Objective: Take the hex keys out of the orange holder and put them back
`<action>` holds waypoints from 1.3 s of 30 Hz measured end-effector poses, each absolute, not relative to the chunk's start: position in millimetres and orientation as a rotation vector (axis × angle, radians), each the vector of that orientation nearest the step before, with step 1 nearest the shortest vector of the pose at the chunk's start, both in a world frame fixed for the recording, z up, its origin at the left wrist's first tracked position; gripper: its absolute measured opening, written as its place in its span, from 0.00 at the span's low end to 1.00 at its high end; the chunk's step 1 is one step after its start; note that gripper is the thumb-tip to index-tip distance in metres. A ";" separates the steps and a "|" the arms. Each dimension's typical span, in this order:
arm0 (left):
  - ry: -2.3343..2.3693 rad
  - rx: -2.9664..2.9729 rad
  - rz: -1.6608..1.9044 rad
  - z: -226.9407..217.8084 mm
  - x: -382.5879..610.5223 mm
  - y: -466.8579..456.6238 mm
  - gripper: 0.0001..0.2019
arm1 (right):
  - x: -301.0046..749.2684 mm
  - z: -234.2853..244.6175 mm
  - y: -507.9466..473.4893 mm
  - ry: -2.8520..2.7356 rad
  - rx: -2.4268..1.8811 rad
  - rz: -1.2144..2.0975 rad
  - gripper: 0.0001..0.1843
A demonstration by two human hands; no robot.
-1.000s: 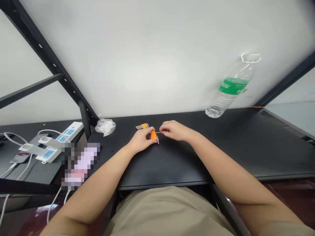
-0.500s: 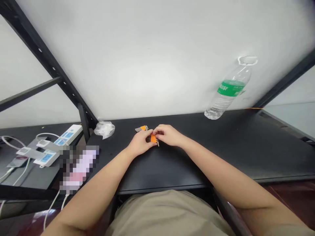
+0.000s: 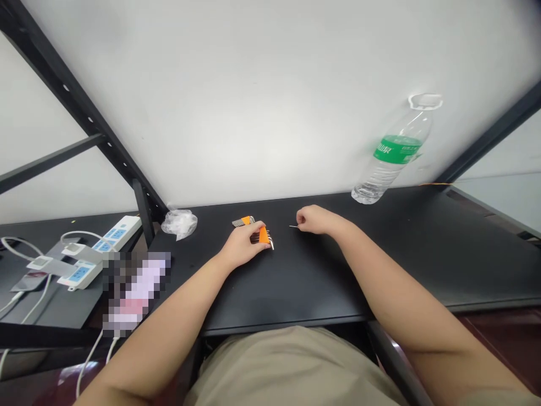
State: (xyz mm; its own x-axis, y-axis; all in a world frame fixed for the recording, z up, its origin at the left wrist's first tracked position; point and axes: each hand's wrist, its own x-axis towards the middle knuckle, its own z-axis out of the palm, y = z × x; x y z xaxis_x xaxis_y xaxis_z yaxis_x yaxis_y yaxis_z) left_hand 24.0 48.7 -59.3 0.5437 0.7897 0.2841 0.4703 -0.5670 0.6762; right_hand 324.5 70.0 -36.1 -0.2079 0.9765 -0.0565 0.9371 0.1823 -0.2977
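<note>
while gripping the orange key holder (image 3: 264,235) on the surface (image 3: 321,276), left hand (image 3: 243,246) closed around it; right hand (image 3: 315,220) pinching one thin key (image 3: 293,226) just clear. likely mid-removal; next calls for setting it down gently.

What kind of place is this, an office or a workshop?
Probably a plain workstation: a black desk in a metal frame against a white wall, with power strips, a water bottle and an orange tool holder.
</note>
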 end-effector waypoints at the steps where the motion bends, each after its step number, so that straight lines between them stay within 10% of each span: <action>1: 1.016 2.248 0.788 -59.1 24.3 48.8 0.22 | 322.7 -37.5 69.6 -2.312 -1.892 0.402 0.03; 16: 0.969 2.282 0.809 -57.1 23.5 47.9 0.23 | 270.0 -29.0 40.4 -2.463 -1.176 0.363 0.07; 39: 0.989 2.620 0.740 -48.7 26.4 43.8 0.13 | 258.5 -32.3 37.9 -2.333 -1.184 0.389 0.11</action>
